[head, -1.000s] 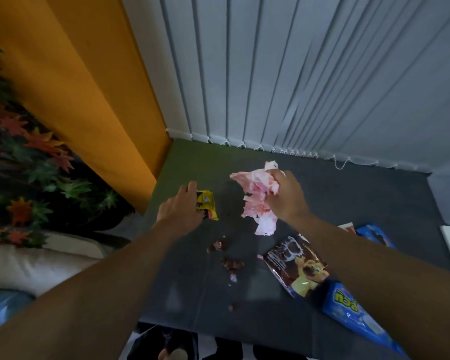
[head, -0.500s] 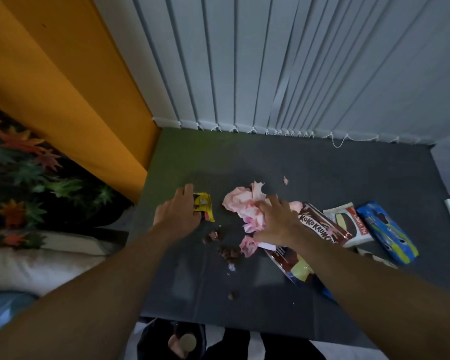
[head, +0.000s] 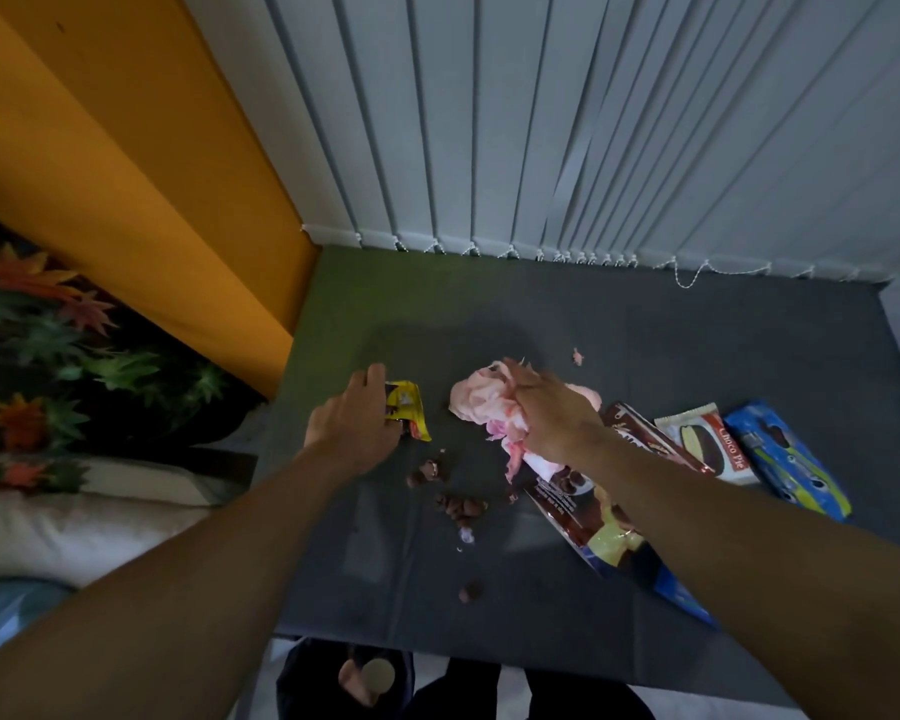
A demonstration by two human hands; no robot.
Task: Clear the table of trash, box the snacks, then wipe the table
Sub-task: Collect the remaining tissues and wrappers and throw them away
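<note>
On the dark grey table (head: 697, 356), my left hand (head: 354, 423) grips a small yellow wrapper (head: 409, 415). My right hand (head: 552, 413) presses down on a crumpled pink-and-white tissue (head: 476, 402) and clutches it. Brown crumbs (head: 455, 504) lie scattered in front of both hands, with another crumb (head: 471, 590) nearer the front edge. A tiny pink scrap (head: 578, 357) lies behind the tissue. Under my right forearm sits a brown snack bag (head: 583, 506). To its right are a Choco Pie packet (head: 707, 444) and a blue cookie packet (head: 785, 459).
White vertical blinds (head: 593, 122) hang behind the table. An orange wall (head: 126, 174) and leafy plants (head: 48, 366) stand at the left, with a pale cushion (head: 74, 522) below them. A dark bin or bag (head: 344, 678) sits under the table's front edge.
My right hand brought the pink tissue down from the air onto the table, over the brown bag. The camera tilted, so more snack packets show. My left hand kept hold of the yellow wrapper.
</note>
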